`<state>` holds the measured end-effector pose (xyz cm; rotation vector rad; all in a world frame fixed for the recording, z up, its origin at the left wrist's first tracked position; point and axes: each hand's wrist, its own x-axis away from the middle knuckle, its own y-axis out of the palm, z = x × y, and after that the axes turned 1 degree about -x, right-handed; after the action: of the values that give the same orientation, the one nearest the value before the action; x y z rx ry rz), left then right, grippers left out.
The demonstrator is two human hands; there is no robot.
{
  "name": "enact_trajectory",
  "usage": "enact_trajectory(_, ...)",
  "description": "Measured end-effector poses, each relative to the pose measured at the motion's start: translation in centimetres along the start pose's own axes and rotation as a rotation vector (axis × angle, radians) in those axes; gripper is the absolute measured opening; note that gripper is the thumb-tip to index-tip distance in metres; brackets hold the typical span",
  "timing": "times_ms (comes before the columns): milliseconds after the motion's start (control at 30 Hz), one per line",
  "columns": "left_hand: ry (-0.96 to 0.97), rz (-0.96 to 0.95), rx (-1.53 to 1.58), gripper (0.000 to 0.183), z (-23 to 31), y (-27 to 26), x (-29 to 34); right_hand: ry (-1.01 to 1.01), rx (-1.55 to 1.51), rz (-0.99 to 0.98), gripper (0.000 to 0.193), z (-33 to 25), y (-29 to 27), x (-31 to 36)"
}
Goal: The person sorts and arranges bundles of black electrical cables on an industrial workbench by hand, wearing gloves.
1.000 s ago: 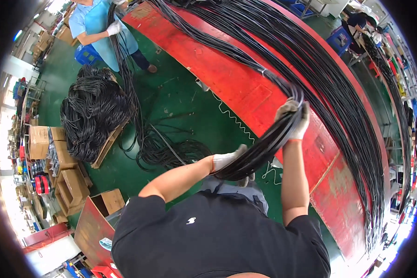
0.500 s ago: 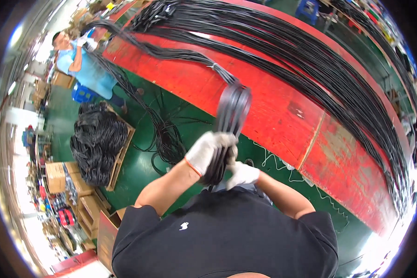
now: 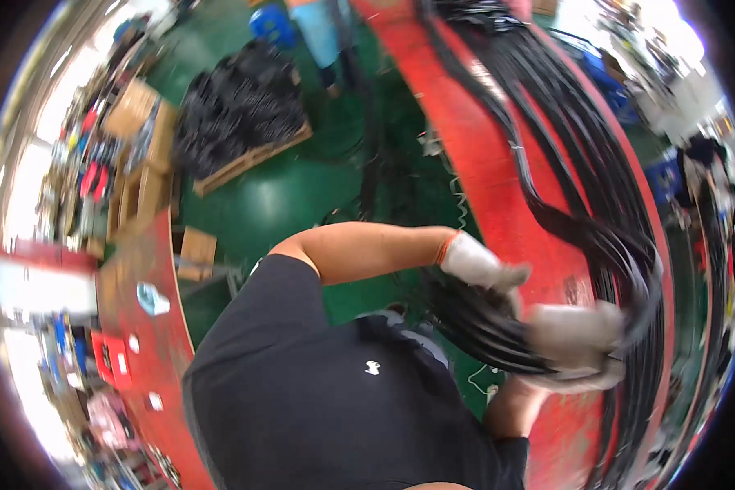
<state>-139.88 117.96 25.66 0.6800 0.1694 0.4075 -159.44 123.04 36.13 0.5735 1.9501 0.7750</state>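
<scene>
My right hand [image 3: 578, 343], in a white work glove and blurred by motion, is wrapped round a thick bundle of black cables [image 3: 486, 327] above the red table. On the upper side of the same bundle, nearer my body, my left hand [image 3: 478, 263] in a white glove with an orange cuff has its fingers curled over the cables. From my right hand the bundle bends in a loop [image 3: 649, 282] and runs back up the table as a long strand [image 3: 518, 163] with a light tie round it. Some of the right fingers are smeared.
Many long black cables [image 3: 584, 122] lie along the red table [image 3: 482, 155]. At the upper left a wooden pallet [image 3: 253, 157] carries a heap of black cables [image 3: 237, 106]. A person in light blue [image 3: 314, 37] stands beyond. Another red table [image 3: 139, 261] is on my left.
I have turned to the right, and both hands have carried the cable bundle from in front of my body over to the table. The strand on the table now bends toward the right.
</scene>
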Motion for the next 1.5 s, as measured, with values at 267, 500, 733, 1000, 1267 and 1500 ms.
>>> enact_trajectory(267,0.022,-0.111,-0.060,0.037,-6.1,7.4,2.8,-0.124,-0.369,0.575,0.030,-4.5,-1.8,-4.2)
enact_trajectory(500,0.149,-0.051,-0.055,0.024,-3.5,14.1,0.0,-0.202,0.425,0.701,0.051,-2.8,-2.4,2.5)
enact_trajectory(733,0.122,0.033,0.263,0.016,-2.7,26.7,-8.6,0.521,0.400,0.553,0.063,4.3,-1.5,23.1)
enact_trajectory(1000,0.465,0.136,0.083,0.018,-3.9,37.2,-26.1,0.432,0.331,0.463,0.074,-1.3,2.7,47.4)
enact_trajectory(1267,0.451,-0.015,0.021,0.028,6.9,34.8,-46.5,-0.059,0.449,0.459,0.134,-16.5,23.2,52.4)
enact_trajectory(1500,0.479,0.272,0.168,0.033,5.9,26.4,-56.7,0.208,0.498,0.917,0.081,-19.9,23.2,68.0)
